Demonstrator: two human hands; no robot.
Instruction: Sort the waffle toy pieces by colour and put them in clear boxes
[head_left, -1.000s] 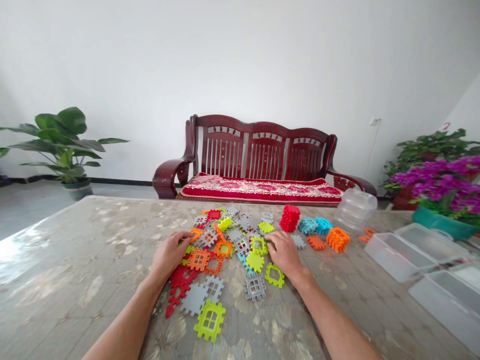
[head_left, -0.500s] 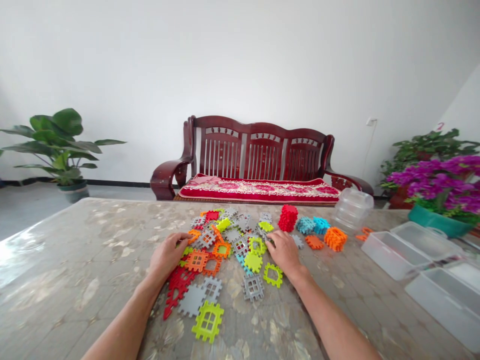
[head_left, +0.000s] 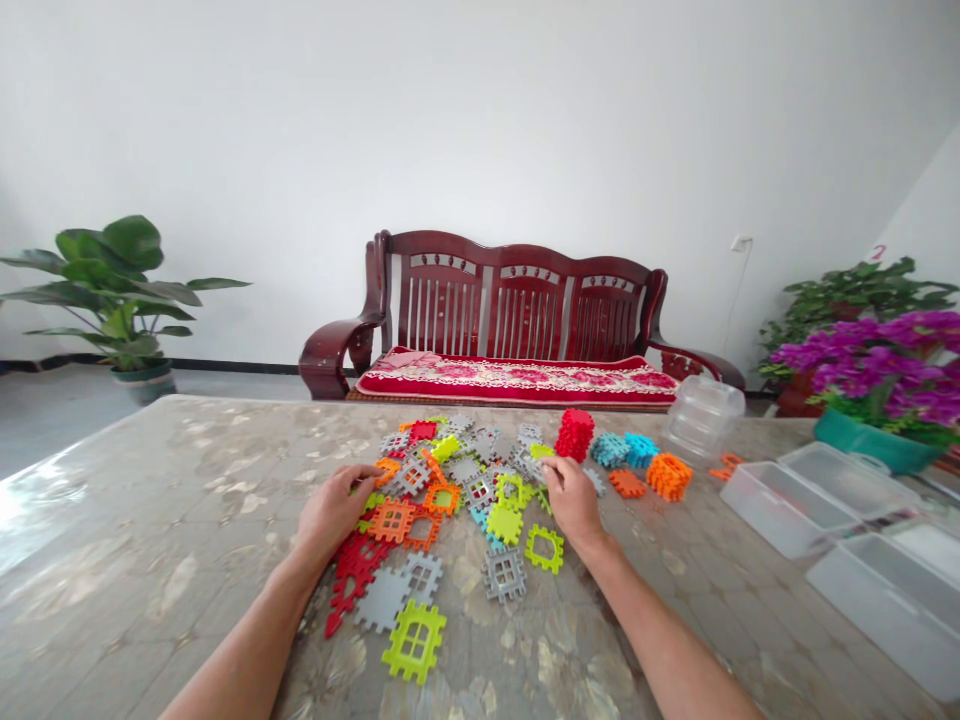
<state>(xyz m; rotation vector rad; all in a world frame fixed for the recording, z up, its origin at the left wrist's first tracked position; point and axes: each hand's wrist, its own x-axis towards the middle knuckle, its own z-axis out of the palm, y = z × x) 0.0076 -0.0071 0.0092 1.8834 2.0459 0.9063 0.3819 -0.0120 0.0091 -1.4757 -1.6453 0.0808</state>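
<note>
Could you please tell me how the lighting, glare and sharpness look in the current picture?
Head view: soft, even light on the wall; bright glare washing out the left edge of the table; the clear containers low in contrast; the near lime window piece reasonably crisp, while small details in the far pile are harder to make out; wide-angle stretching toward the sides.

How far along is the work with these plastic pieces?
Partly done, it seems. Sorted by colour: a red pile, teal pile, blue pile and orange pile. The left hand is at an orange piece; the right hand is by a lime piece, grip unclear. Left: the mixed loose pieces.
</note>
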